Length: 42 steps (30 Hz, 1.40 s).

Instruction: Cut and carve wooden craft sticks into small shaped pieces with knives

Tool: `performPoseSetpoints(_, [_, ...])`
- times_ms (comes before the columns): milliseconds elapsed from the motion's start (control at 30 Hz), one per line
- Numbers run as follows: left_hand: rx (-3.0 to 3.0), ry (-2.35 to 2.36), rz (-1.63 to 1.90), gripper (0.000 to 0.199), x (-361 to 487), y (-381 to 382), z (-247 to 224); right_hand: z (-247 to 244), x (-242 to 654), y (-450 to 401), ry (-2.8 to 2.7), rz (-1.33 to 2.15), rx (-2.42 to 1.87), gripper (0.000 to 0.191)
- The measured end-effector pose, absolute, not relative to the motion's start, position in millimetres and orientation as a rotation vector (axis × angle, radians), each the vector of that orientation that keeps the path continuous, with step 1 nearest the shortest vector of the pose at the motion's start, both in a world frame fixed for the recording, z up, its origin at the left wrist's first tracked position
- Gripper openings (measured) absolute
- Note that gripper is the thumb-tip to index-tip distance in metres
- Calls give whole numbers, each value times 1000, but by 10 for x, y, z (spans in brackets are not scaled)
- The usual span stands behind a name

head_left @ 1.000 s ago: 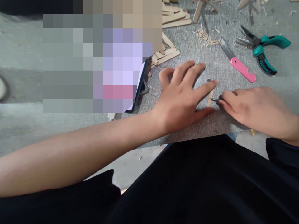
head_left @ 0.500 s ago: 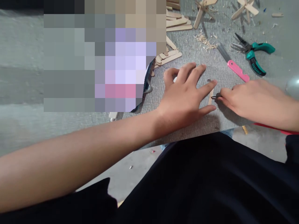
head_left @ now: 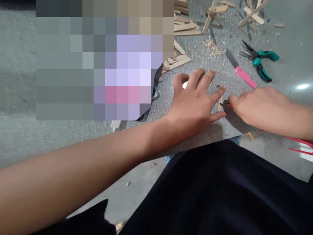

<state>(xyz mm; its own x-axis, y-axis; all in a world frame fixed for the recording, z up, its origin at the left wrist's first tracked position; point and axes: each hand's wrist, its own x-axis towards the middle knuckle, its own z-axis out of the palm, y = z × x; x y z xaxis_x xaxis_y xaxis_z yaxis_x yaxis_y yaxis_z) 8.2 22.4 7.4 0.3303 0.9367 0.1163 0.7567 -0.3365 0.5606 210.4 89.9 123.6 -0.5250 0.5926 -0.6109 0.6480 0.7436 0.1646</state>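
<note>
On the desk (head_left: 288, 73), my left hand (head_left: 195, 98), fingers spread, frames a wooden stick (head_left: 219, 106); my right hand (head_left: 254, 101) pinches a dark tool (head_left: 226, 102) against it. Two crossed-stick pieces (head_left: 254, 15) look assembled; this stick seems unfinished, loose sticks (head_left: 179, 62) unused.

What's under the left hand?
Beneath the left hand, a stick shows between thumb and index finger, ends hidden. Something white, unclear, shows near the little finger. Anything under the palm is covered.

Slim dark tool (head_left: 225, 103), apparently against pale stick (head_left: 219, 107).
</note>
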Motion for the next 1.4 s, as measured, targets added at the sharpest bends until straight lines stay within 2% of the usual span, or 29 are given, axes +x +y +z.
performPoseSetpoints(100, [2234,1524,544,74,97,231,83,1182,2134,854,2178,40,820,42])
performPoseSetpoints(167, [2233,1534,558,70,98,224,84,1112,2205,844,2203,59,827,57])
performPoseSetpoints(267, [2202,1503,626,65,79,204,86,1008,2326,863,2254,-3,902,64])
performPoseSetpoints(700, [2183,1511,585,67,37,182,161,1009,2250,954,2242,-168,942,61])
performPoseSetpoints(900, [2188,1509,610,67,32,175,122,981,2273,944,2282,-112,915,63])
performPoseSetpoints(1267, [2262,1528,679,69,38,161,95,1074,2242,896,2317,-71,888,54])
performPoseSetpoints(1400, [2258,1523,657,68,40,172,85,1021,2234,933,2255,-107,938,57])
